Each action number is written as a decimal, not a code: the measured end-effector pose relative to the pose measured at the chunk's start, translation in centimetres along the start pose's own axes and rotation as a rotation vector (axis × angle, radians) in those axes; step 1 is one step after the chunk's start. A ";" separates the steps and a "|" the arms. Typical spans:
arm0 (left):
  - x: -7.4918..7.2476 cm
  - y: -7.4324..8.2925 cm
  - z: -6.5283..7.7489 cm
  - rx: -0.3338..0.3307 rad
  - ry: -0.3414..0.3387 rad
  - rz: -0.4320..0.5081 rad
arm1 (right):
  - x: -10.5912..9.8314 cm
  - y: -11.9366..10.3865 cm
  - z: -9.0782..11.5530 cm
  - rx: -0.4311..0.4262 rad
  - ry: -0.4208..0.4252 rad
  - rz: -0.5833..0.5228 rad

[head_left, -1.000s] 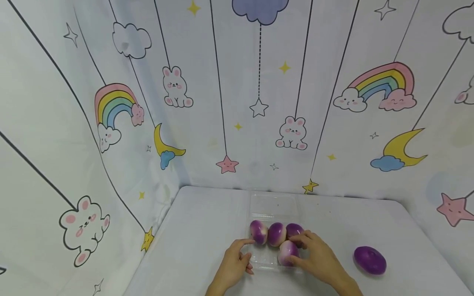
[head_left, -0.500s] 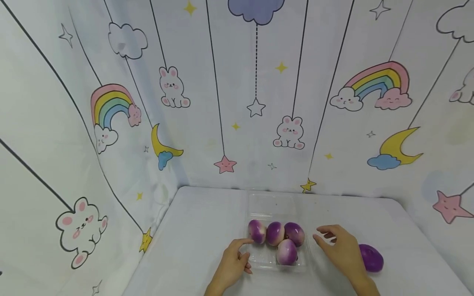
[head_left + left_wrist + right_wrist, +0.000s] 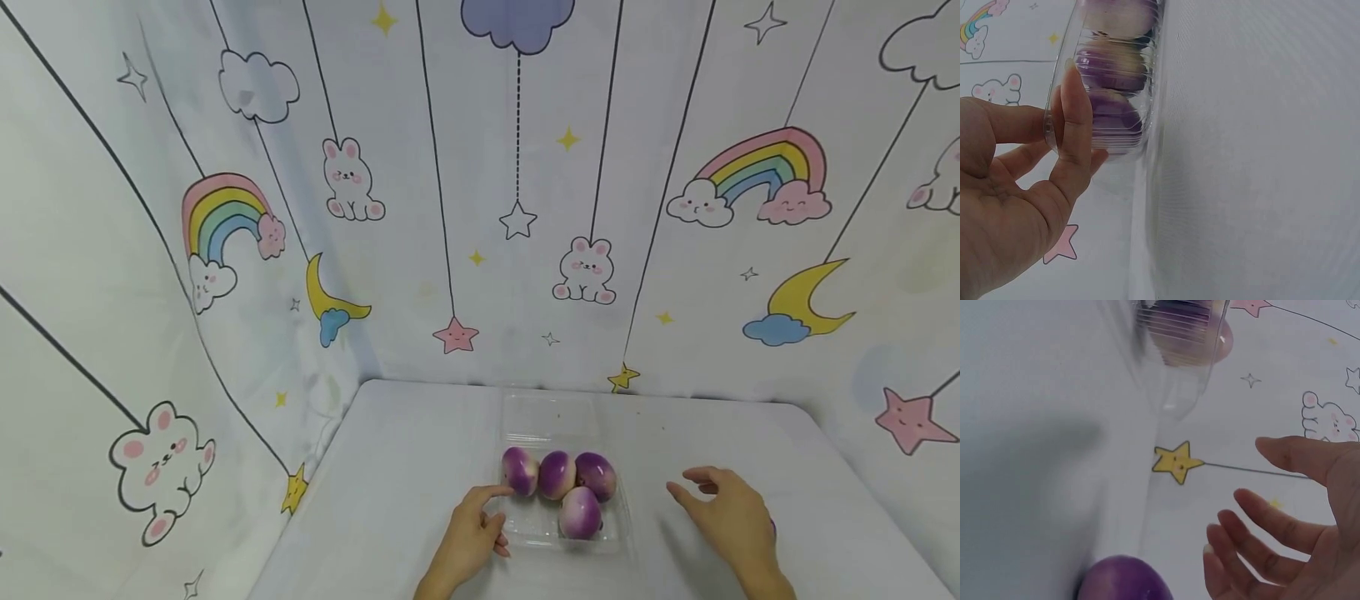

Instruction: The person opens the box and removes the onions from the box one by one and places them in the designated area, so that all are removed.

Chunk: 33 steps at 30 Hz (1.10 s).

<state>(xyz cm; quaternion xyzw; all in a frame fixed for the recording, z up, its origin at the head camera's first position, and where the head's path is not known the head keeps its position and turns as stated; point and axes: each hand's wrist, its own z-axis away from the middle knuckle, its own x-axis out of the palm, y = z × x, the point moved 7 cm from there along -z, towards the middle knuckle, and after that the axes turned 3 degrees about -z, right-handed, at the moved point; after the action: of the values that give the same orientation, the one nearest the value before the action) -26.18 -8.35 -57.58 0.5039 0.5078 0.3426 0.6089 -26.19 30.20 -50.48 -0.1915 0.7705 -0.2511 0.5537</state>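
Packing, seemingly, with four vegetables (image 3: 557, 476) in box (image 3: 534, 527), pinched at nine o'clock by left hand (image 3: 469, 533); with right hand (image 3: 731, 521) empty, fingers wide; likely calls for grasping loose vegetable (image 3: 1125, 581) at three o'clock.

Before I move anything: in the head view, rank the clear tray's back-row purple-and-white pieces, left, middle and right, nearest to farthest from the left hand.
1. Left piece: nearest the left hand, left side of the clear tray.
2. Middle piece: row's centre.
3. Right piece: row's right end.
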 end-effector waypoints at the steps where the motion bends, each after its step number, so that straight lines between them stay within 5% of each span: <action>1: 0.0 0.0 0.0 0.000 0.001 0.000 | 0.0 0.5 0.0 0.033 -0.037 0.013; 6: 0.1 0.0 -0.1 0.001 0.000 0.009 | -0.2 2.7 0.0 0.158 -0.158 0.069; 12: 0.1 0.0 -0.1 0.003 -0.002 0.003 | -0.6 4.5 -0.2 0.193 -0.220 0.107; 33: 0.1 -0.1 -0.1 0.027 -0.006 0.016 | -2.4 9.9 -0.2 0.274 -0.193 0.188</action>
<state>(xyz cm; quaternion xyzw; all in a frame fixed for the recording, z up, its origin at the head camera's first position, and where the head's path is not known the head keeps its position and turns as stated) -26.25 -8.29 -57.73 0.5171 0.5064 0.3393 0.6008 -25.79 39.56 -54.54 -0.0647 0.6869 -0.2815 0.6668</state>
